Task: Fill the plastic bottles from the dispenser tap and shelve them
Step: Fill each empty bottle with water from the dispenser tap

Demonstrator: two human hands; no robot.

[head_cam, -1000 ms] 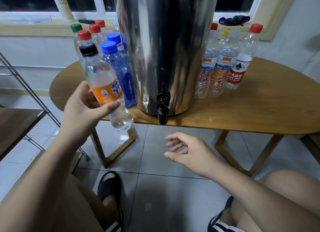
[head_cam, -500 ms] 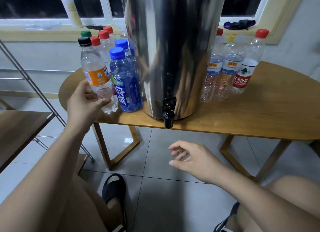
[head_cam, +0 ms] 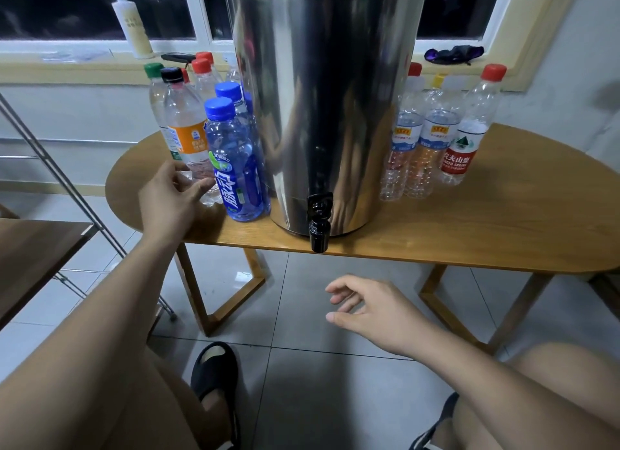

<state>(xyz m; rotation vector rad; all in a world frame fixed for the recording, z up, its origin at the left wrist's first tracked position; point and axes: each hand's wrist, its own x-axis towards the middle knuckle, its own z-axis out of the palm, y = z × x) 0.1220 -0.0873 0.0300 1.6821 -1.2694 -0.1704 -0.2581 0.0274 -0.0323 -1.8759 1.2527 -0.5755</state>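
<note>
At centre left, our left hand [head_cam: 174,198] cups the orange-labelled bottle [head_cam: 188,137] upright on the table [head_cam: 503,221] beside the dispenser [head_cam: 328,114], while our right hand [head_cam: 375,312] hangs slack and empty below the tap [head_cam: 319,221], seemingly ready.

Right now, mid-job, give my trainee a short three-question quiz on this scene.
1. True or false: no bottle is under the tap.
2. The left hand touches: A the blue bottle, B the orange-label bottle, C a red-cap bottle.
3. Fill in: the right hand holds ____.
Key: 1 true; 2 B; 3 nothing.
</note>
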